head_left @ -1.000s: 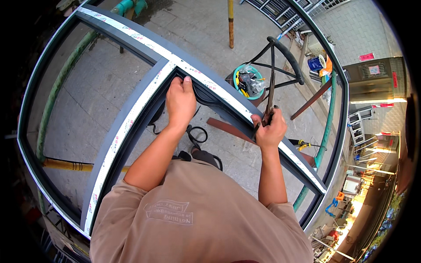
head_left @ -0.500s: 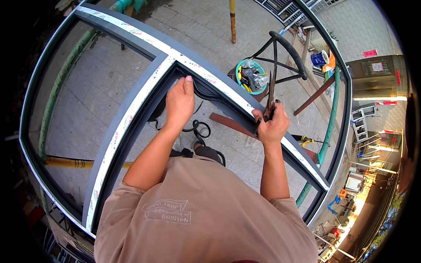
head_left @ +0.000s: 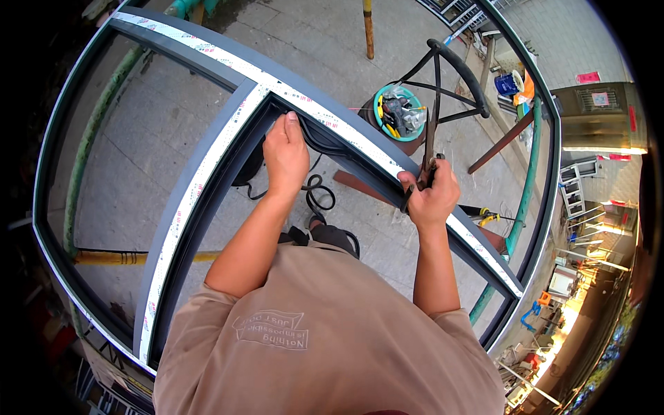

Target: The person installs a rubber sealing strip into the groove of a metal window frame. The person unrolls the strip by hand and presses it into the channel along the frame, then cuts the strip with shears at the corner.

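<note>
A large grey window frame [head_left: 197, 162] with white printed film along its faces lies across the view. At the inner corner where two bars meet, my left hand [head_left: 287, 155] is closed, its thumb and fingertips pressed together on a black rubber sealing strip [head_left: 321, 147]. The strip sags in a loop along the inner edge of the far bar. My right hand [head_left: 434, 194], resting at that same bar farther right, is wrapped round the handles of dark, rusty scissors [head_left: 430, 135], blades pointing away from me. My left fingertips partly hide the strip's end.
Green pipes [head_left: 93, 131] and a yellow bar [head_left: 114, 257] run beneath the frame. Beyond it stand a turquoise basin [head_left: 377, 114] of tools and a black tubular frame [head_left: 470, 76]. Loose black strip [head_left: 319, 194] coils near my feet. Pliers with yellow handles [head_left: 490, 216] lie at right.
The view has shifted slightly. Both hands stay at nearly the same places on the frame, the left at the corner strip and the right with the scissors.
</note>
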